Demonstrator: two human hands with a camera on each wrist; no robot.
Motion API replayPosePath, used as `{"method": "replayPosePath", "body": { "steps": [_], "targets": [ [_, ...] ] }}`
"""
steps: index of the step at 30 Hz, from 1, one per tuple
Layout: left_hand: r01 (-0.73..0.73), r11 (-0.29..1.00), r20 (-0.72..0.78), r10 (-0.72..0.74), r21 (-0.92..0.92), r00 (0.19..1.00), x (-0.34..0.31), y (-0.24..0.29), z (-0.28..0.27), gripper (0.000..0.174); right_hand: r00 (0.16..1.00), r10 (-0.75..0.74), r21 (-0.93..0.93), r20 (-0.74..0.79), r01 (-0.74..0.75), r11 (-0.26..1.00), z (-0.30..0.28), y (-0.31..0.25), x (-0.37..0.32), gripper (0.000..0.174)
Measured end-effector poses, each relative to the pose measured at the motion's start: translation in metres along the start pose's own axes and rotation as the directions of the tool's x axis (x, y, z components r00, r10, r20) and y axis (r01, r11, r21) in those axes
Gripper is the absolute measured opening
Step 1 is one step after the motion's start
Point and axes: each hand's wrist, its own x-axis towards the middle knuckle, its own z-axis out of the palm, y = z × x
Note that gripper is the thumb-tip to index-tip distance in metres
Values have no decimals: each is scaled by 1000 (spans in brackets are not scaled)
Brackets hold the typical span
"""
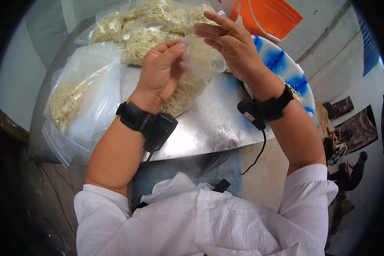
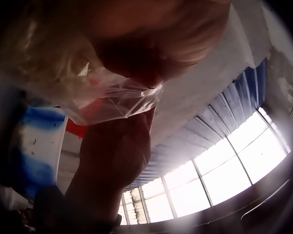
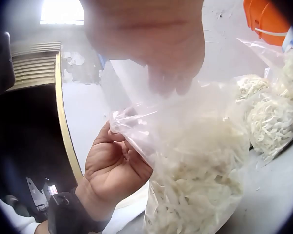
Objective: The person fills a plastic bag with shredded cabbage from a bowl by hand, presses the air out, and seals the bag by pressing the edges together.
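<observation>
Now | L hand [image 1: 159,71] pinching bag [image 3: 200,180] top edge | bag hangs below | R hand [image 1: 238,48] fingers ~straight, nr bag top

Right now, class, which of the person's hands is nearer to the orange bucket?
Right. In the head view, the right hand is just below and left of the bucket; the left hand is farther off, lower left, pinching a clear bag.

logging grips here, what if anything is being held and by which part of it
The left hand pinches the clear bag of pale shreds by its upper edge. The right hand is outstretched at the bag's top, with no grip showing.
</observation>
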Motion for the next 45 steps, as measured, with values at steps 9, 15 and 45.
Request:
{"method": "replayPosePath", "body": {
  "steps": [9, 15, 45],
  "targets": [
    [14, 998, 57, -11, -58, 998, 3, 1, -7, 12, 997, -28, -863, -72, -48, 503, 17, -17, 21, 10],
    [-9, 997, 49, 13, -83, 999, 5, 2, -9, 11, 983, 146, -880, 115, 32, 475, 3, -13, 27, 12],
    [3, 995, 53, 2, -97, 999, 5, 3, -11, 11, 960, 201, -247, -197, -247, 937, -12, -16, 0, 69]
  ]
}}
